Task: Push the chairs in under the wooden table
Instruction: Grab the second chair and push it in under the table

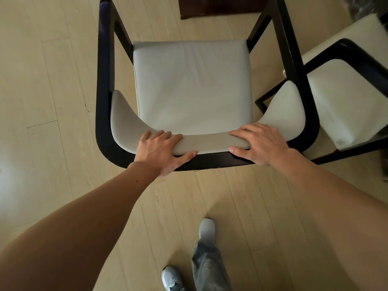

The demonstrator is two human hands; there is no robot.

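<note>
Nearest to me I see my own shoes [206, 227] on the pale plank floor [52, 101], one foot ahead of the other, which I take for a stance ready to step forward. Just beyond them my two bare arms reach out to the backrest [210, 141] of the chair [192, 85] in front of me. My left hand [161, 151] has its grip wrapped over the padded top of the backrest, fingers curled over the inner side and thumb laid along the dark frame behind; my right hand [260, 143] grips the same rail the same way a little further along, so both grips are closed on the chair and neither hangs loose. The chair stands squarely on the floor with its grey seat fully in the open, its dark arms running away from me toward the desk [222, 7], of which I see only a brown edge at the far side of the view. As I judge it, the front of the chair has only just reached that near edge, so this chair is held and lined up but not yet pushed in. To my right a second chair [346, 91] with a white seat stands just beside the first, angled and also out in the open. So I count both chairs as left to do; whether others exist I cannot tell.
</note>
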